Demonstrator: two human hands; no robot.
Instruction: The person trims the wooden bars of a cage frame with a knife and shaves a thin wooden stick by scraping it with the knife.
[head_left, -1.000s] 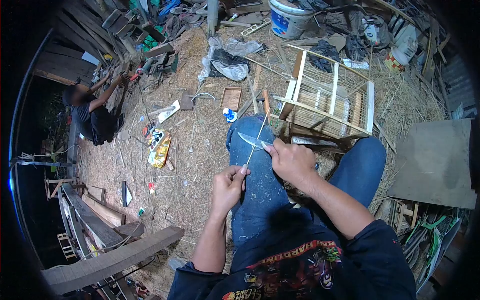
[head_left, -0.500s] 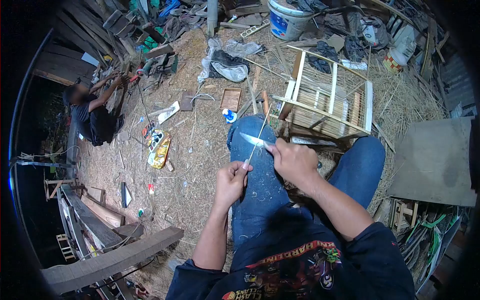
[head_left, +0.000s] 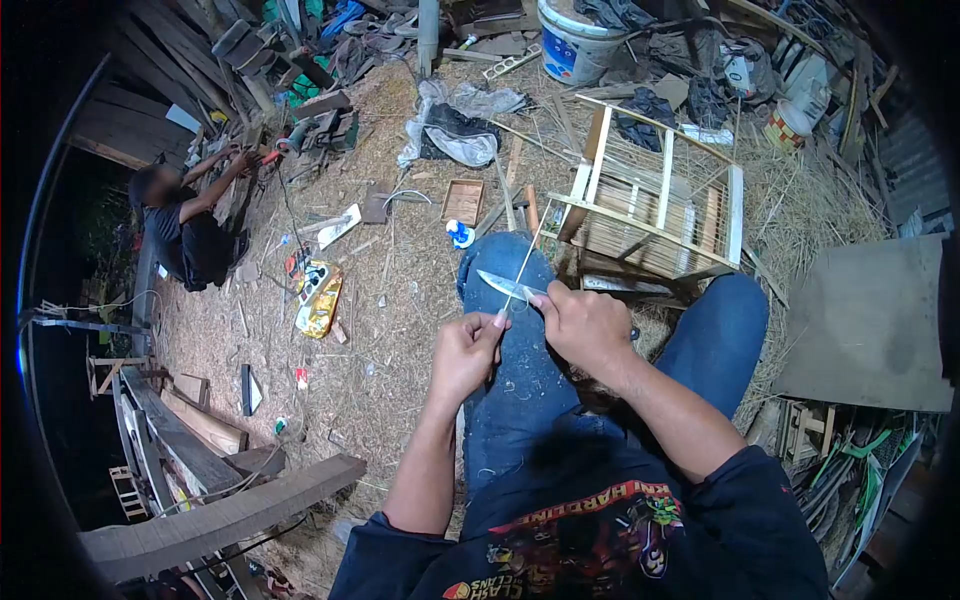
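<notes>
My right hand (head_left: pixel 585 325) is closed round the handle of a knife (head_left: pixel 505 286), its blade pointing left across my raised knee. Between thumb and fingers, my left hand (head_left: pixel 470 355) pinches the near end of a thin bamboo strip (head_left: pixel 530 250). The strip runs up and away past the knee, and the blade lies across it just beyond my left fingertips. A fine curled shaving hangs by the blade. Beyond my knees stands a wooden cage with thin bars (head_left: pixel 650 205), near the strip's far end.
A small wooden box (head_left: pixel 462 201), a blue-white bottle (head_left: pixel 460 234) and a hammer (head_left: pixel 532 207) lie ahead. A power strip on yellow packaging (head_left: pixel 318 300) is to the left. Another person (head_left: pixel 185 220) crouches at far left. A curved wooden beam (head_left: pixel 220 520) crosses the lower left.
My left hand has shifted slightly up and right, closer to the blade. The knife has tilted a little flatter, and the right hand has moved slightly left.
</notes>
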